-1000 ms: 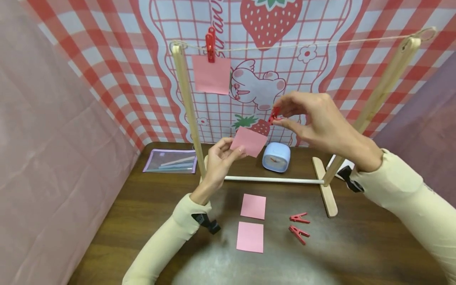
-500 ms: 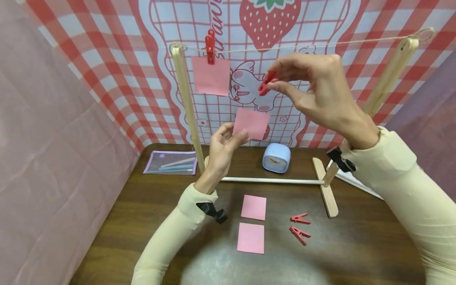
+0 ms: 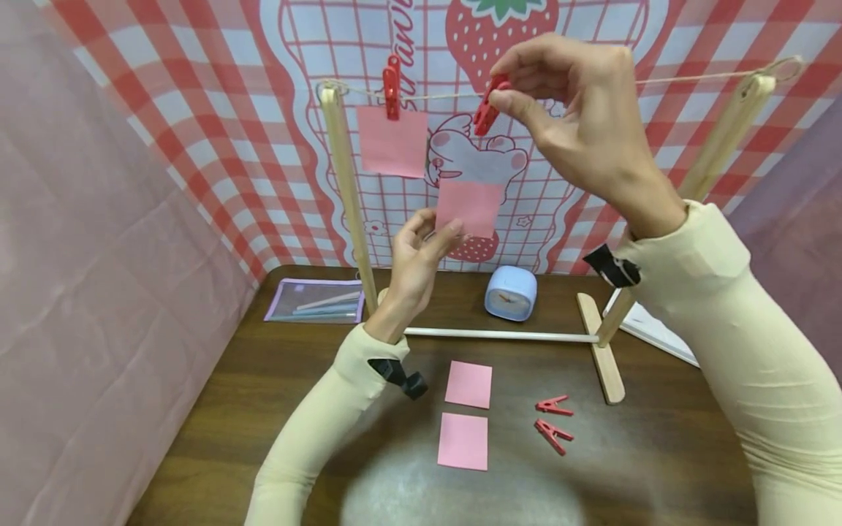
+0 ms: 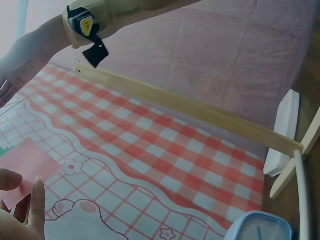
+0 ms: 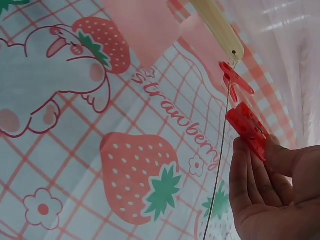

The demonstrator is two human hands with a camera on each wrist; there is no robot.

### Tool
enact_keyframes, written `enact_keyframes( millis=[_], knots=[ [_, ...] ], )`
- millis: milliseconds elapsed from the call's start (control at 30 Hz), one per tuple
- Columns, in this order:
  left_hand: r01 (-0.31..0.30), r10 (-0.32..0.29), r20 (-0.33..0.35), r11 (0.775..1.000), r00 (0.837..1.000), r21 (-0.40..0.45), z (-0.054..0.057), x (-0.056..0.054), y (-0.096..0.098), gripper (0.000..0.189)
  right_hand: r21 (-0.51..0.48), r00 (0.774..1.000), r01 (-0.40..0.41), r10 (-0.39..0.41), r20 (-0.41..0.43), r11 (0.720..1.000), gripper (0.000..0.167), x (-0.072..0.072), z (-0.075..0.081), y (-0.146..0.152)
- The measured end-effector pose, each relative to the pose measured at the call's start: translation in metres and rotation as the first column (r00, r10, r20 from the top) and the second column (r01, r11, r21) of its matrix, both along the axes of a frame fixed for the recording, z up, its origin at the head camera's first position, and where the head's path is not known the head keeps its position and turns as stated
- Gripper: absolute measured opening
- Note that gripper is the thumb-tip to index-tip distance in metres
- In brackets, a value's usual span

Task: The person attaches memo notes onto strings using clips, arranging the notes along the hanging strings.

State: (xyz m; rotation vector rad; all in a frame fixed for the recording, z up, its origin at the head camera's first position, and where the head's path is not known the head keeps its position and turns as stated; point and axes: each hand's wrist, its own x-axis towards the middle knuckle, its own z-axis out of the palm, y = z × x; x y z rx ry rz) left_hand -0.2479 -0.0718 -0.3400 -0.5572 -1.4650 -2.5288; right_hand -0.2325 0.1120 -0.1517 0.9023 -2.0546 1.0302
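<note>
My left hand (image 3: 421, 256) pinches a pink paper square (image 3: 470, 208) by its lower left part, below the string (image 3: 441, 96). In the left wrist view, thumb and fingers hold that paper (image 4: 31, 162). Up at string height, my right hand (image 3: 585, 117) pinches a red clothespin (image 3: 487, 109) between thumb and fingers. The right wrist view shows this clothespin (image 5: 248, 130) close to the string. Left of it, another red clothespin (image 3: 392, 89) holds a pink paper square (image 3: 393, 142) on the string. The paper in my left hand hangs apart from the string.
The string runs between two wooden posts (image 3: 345, 190). On the table lie two pink papers (image 3: 468, 384) and two red clothespins (image 3: 554, 405). A blue clock (image 3: 510, 294) stands behind the white crossbar (image 3: 500, 334). A mesh pencil pouch (image 3: 316, 300) lies at left, a white object (image 3: 658, 334) at right.
My right hand has risen with its clothespin, from beside the held paper to the string. My left hand has lifted the paper and turned it more upright.
</note>
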Motion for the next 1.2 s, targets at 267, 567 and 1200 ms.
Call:
enact_keyframes(
  millis=[267, 567, 1200],
  knots=[
    [0.012, -0.011, -0.006, 0.998, 1.000, 0.060, 0.010, -0.005, 0.003, 0.020, -0.041, 0.999, 0.032, -0.033, -0.011, 0.999, 0.021, -0.008, 0.015, -0.007],
    [0.040, -0.039, -0.011, 0.994, 0.999, 0.097, 0.025, -0.007, 0.007, 0.021, -0.032, 0.997, 0.060, -0.061, -0.037, 0.998, 0.022, -0.014, 0.021, -0.012],
    [0.007, -0.010, 0.014, 0.979, 1.000, 0.204, 0.044, -0.012, 0.016, 0.020, 0.111, 0.995, 0.103, -0.104, 0.001, 0.988, 0.022, -0.020, 0.013, -0.013]
  ],
)
